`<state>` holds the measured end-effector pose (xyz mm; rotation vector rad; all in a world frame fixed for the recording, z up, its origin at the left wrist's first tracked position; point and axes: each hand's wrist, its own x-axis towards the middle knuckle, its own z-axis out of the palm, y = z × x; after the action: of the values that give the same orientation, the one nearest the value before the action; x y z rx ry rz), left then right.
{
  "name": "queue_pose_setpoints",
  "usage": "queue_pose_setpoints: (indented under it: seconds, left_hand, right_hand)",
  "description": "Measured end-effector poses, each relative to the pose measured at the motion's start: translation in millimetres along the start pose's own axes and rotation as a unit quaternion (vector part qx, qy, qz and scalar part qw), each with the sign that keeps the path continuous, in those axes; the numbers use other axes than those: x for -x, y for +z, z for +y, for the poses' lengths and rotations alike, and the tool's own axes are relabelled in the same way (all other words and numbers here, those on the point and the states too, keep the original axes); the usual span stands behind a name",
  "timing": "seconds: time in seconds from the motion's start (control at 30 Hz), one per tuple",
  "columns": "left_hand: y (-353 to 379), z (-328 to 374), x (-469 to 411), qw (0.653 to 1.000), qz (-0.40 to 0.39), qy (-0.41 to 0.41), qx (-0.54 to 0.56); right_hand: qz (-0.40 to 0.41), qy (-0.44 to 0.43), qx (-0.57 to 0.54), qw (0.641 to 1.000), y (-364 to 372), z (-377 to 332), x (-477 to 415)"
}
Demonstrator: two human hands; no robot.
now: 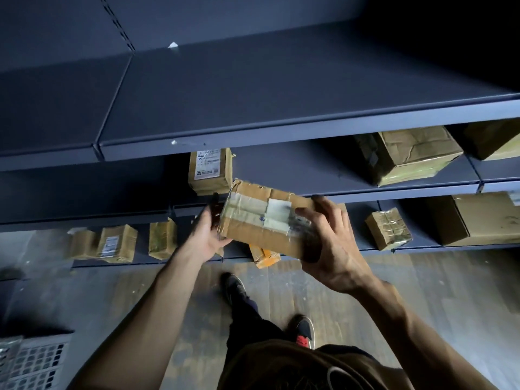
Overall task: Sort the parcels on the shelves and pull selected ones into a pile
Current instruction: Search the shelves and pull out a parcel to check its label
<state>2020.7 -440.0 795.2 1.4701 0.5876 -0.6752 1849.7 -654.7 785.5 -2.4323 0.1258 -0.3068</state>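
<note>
We see a brown parcel (261, 218) with clear tape and a white label, held up in the air in front of the dark blue shelves (281, 128), between two hands. The right hand (334, 249) has a firm grip on its right end, with fingers and thumb curled round it. The left hand (206, 237) has a looser grip on the left end, with its fingers bent against the edge. The right hand hides the parcel's right end, and the label is too blurry to read. On the middle shelf we count three parcels: a labelled box (209, 171) just behind the held one, a big crumpled box (408, 156), and a third box (492, 139) cut off at the right edge. On the low shelf we count six, and one of them, an orange parcel (264, 257), peeks out from under the held one. A grey crate (33, 361) is cut off in the bottom left corner.
</note>
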Motion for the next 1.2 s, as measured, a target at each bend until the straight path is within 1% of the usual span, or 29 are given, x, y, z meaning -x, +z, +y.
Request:
queue_pose_setpoints:
  seconds: [0.03, 0.07, 0.1, 0.17, 0.2, 0.23, 0.27, 0.3, 0.33, 0.37, 0.4, 0.43, 0.47, 0.5, 0.53, 0.6, 0.7, 0.8, 0.87, 0.93, 1.03, 1.1, 1.2]
  left_hand:
    - [-9, -5, -7, 0.995, -0.016, 0.032, -0.088]
    - [-15, -10, -10, 0.980, -0.038, 0.032, -0.193]
    - [-20, -18, -21, 0.955, -0.038, 0.034, -0.292]
    - [-31, -34, -46, 0.942, -0.023, 0.020, -0.334]
    - [-34, -39, -48, 0.940, -0.009, 0.031, -0.340]
    - [-30, -36, -30, 0.924, 0.007, 0.047, -0.379]
    - [-25, -36, -19, 0.922, -0.004, 0.077, -0.379]
    - [-20, -37, -12, 0.928, -0.012, 0.083, -0.363]
    - [-18, -37, -6, 0.946, -0.016, 0.084, -0.313]
    - [-15, -36, 6, 0.958, -0.040, 0.092, -0.268]
    - [-9, -35, 15, 0.971, -0.063, 0.099, -0.210]
    - [-7, -33, 23, 0.984, -0.082, 0.088, -0.132]
    - [-5, -32, 27, 0.992, -0.092, 0.069, -0.056]
    - [-5, -31, 30, 0.994, -0.095, 0.057, 0.004]
    - [-7, -33, 26, 0.993, -0.107, 0.049, 0.020]
    - [-4, -34, 25, 0.993, -0.114, 0.036, 0.021]
    - [6, -37, 27, 0.991, -0.128, 0.017, 0.030]
    - [5, -44, 23, 0.992, -0.125, 0.007, 0.028]
    - [-1, -45, 26, 0.990, -0.135, -0.008, 0.033]
    - [-7, -52, 28, 0.989, -0.143, -0.012, 0.043]
    - [-8, -62, 24, 0.991, -0.130, 0.028, 0.036]
    - [0, -65, 24, 0.990, -0.121, 0.075, 0.000]
    - [15, -66, 29, 0.988, -0.102, 0.109, -0.034]
  right_hand:
    - [-0.002, -0.002, 0.000, 1.000, 0, -6, 0]
    - [-0.005, -0.007, 0.006, 1.000, 1, -10, 0]
    - [-0.008, -0.015, 0.013, 1.000, 2, -12, 1]
    - [-0.014, -0.028, 0.010, 0.999, 6, -11, 4]
    - [-0.013, -0.025, -0.007, 1.000, 9, -8, 7]
    - [-0.011, -0.012, -0.036, 0.999, 12, -7, 9]
    - [-0.006, 0.008, -0.070, 0.998, 16, -5, 11]
    - [0.003, 0.029, -0.095, 0.995, 18, -3, 12]
    - [0.011, 0.044, -0.109, 0.993, 22, 0, 13]
    - [0.010, 0.056, -0.127, 0.990, 24, 1, 12]
    - [-0.003, 0.068, -0.185, 0.980, 26, 2, 12]
    - [-0.022, 0.091, -0.282, 0.955, 24, 2, 11]
    - [-0.035, 0.127, -0.386, 0.913, 21, 0, 11]
    - [-0.039, 0.165, -0.448, 0.878, 18, -1, 11]
    - [-0.032, 0.199, -0.479, 0.854, 14, -5, 11]
    - [-0.015, 0.232, -0.488, 0.841, 11, -6, 10]
    - [0.005, 0.233, -0.492, 0.839, 6, -6, 7]
    - [0.019, 0.239, -0.498, 0.834, 4, -3, 7]
    - [0.013, 0.230, -0.493, 0.839, 4, 1, 8]
    - [0.010, 0.239, -0.497, 0.834, 8, 8, 11]
    - [0.040, 0.302, -0.526, 0.794, 22, 12, 12]
    - [0.064, 0.339, -0.523, 0.779, 33, 12, 14]
    - [0.076, 0.368, -0.569, 0.732, 42, 3, 16]
